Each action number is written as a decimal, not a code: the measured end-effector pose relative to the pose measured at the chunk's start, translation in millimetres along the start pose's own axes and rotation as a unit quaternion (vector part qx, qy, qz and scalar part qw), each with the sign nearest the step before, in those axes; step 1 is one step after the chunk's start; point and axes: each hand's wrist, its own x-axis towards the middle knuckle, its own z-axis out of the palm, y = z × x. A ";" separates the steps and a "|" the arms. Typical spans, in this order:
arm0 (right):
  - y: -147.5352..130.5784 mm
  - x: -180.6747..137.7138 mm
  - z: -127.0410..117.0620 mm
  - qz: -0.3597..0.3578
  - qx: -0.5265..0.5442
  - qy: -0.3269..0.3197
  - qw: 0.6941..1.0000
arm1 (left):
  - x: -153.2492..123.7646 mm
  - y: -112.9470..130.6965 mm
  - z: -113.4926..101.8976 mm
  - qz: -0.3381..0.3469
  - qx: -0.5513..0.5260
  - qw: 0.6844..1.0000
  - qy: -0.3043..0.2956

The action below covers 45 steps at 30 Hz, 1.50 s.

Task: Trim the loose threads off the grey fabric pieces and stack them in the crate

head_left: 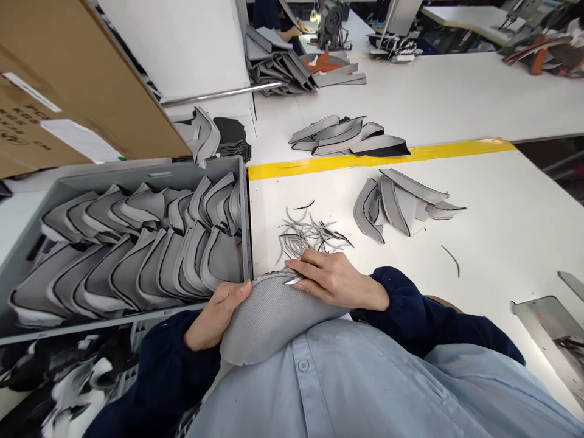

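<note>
A grey mesh fabric piece [269,319] lies against my chest at the table's near edge. My left hand [216,316] grips its left edge with the fingers closed. My right hand [333,278] is closed around a small metal blade tool [293,280] whose tip rests on the piece's top edge. Just beyond my hands lies a heap of thin grey trimmings [308,234] on the white table [502,213].
A grey crate [246,201] at the left holds several rows of grey shaped pieces. More grey pieces [396,204] lie ahead to the right, others [347,135] beyond a yellow tape line [456,150]. A cardboard box [68,79] stands at the far left. A metal part [547,328] lies at the right.
</note>
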 end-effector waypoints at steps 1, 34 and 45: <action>0.6 -1.6 -0.7 -0.008 0.003 0.013 1.000 | -0.6 0.2 0.8 0.002 0.009 1.000 -0.010; 16.6 11.2 -1.0 -0.122 -0.007 0.060 0.991 | -13.7 16.1 -8.2 -0.005 0.045 0.989 -0.139; 19.3 0.5 10.9 -0.115 -0.038 0.091 0.988 | -5.7 -0.6 -8.9 -0.045 -0.028 0.995 -0.088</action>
